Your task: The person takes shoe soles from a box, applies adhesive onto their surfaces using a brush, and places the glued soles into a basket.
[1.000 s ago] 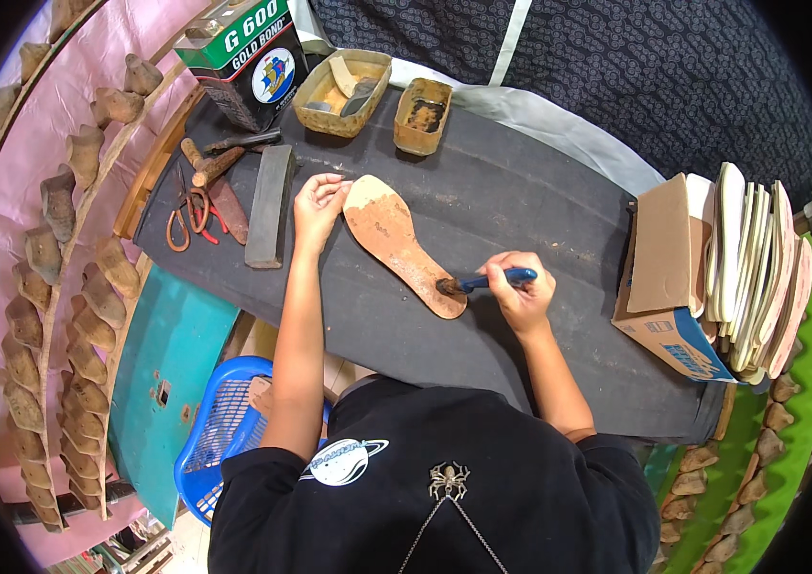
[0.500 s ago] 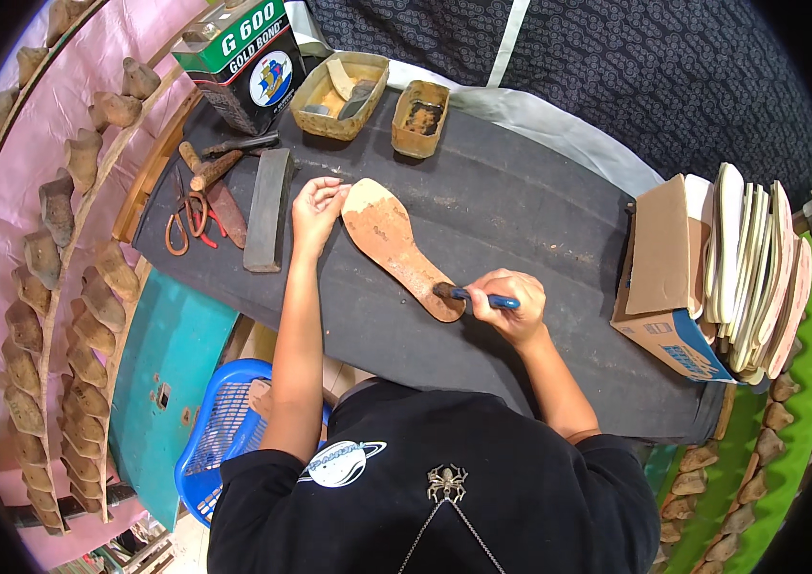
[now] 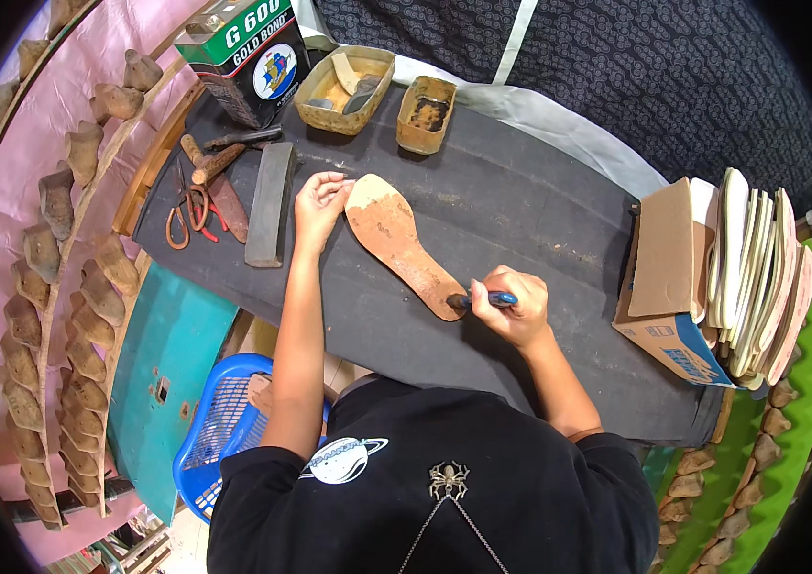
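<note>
A tan shoe sole (image 3: 395, 237) lies slantwise on the black table, its wide toe end up and its heel end toward my right hand. At the toe end, my left hand (image 3: 321, 206) is closed, pinching the sole's edge between thumb and fingers. My right hand (image 3: 519, 304) grips the blue handle of a brush (image 3: 482, 298). The brush's dark tip touches the right edge of the heel end. Most of the sole's face looks darker and wet, while a paler patch shows at the toe tip.
At the upper left stand a large can (image 3: 253, 72) and two cut-open containers, one (image 3: 345, 91) holding scraps. A grey block (image 3: 270, 206), a hammer (image 3: 210, 165) and scissors (image 3: 186, 210) lie left. A cardboard box (image 3: 659, 258) with stacked insoles (image 3: 755, 268) stands right; a blue basket (image 3: 219, 430) sits below.
The brush tip has shifted a little right, from the heel's surface to its right edge. My left hand keeps its hold on the toe end. The whole view has shifted slightly.
</note>
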The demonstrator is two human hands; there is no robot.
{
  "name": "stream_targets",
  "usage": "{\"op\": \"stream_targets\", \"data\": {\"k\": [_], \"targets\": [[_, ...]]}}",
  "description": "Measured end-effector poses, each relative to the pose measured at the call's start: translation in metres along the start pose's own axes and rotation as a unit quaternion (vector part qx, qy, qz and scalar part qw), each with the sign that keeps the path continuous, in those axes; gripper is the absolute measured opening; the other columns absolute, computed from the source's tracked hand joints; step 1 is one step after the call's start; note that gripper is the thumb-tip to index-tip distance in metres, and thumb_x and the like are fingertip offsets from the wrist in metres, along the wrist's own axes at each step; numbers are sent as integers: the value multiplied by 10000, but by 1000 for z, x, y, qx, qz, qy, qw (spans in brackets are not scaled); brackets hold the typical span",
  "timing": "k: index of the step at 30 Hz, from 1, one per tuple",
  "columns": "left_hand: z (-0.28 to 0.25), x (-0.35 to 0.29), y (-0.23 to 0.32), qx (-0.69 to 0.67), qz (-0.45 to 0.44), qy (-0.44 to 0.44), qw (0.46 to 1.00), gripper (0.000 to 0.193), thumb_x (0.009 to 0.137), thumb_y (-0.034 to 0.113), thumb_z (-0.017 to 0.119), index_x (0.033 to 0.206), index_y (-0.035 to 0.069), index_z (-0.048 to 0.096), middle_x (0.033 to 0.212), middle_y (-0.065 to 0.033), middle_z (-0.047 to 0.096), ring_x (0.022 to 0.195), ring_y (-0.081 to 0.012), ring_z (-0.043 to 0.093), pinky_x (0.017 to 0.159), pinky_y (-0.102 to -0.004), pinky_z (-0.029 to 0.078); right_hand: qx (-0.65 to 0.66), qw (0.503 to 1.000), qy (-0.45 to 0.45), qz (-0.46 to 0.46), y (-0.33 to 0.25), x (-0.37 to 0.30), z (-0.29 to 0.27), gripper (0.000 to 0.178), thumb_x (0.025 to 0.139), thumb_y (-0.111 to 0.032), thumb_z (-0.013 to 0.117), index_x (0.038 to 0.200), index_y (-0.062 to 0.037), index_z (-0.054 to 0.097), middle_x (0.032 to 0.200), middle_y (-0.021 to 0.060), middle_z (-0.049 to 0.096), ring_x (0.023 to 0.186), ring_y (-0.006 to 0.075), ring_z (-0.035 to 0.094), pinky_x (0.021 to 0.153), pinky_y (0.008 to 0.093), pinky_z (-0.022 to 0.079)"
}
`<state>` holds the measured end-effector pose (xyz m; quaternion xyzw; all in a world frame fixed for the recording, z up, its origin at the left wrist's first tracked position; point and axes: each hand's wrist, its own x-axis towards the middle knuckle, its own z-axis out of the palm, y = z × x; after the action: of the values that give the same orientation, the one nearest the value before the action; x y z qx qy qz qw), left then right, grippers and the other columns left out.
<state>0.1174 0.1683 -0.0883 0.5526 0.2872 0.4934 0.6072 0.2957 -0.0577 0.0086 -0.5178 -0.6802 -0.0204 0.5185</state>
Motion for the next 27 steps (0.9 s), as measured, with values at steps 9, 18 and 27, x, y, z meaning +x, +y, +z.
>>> {"op": "stream_targets", "data": {"k": [9, 18, 27], "targets": [[5, 0, 3, -14, -16, 4, 1000, 190, 765, -15, 564, 933, -23, 476, 865, -109, 591, 785, -114, 568, 678, -201, 464, 4, 998, 65, 14, 4, 12, 12, 220, 634, -10, 631, 556, -64, 433, 501, 33, 460, 366, 147, 424, 353, 258, 323], [3, 0, 4, -7, -23, 8, 1000, 194, 761, -4, 577, 927, -22, 479, 854, -98, 592, 781, -104, 565, 673, -193, 461, -16, 998, 17, -56, 2, -12, -9, 215, 605, -13, 629, 541, -75, 434, 447, 26, 428, 331, 150, 404, 329, 260, 307], [4, 1, 1, -4, -11, 6, 1000, 195, 759, -7, 577, 931, -23, 484, 866, -106, 593, 795, -114, 567, 687, -197, 459, 57, 986, 154, 24, 24, -24, -10, 145, 673, 48, 578, 623, -20, 460, 546, 110, 567, 466, 168, 570, 429, 228, 436]]}}
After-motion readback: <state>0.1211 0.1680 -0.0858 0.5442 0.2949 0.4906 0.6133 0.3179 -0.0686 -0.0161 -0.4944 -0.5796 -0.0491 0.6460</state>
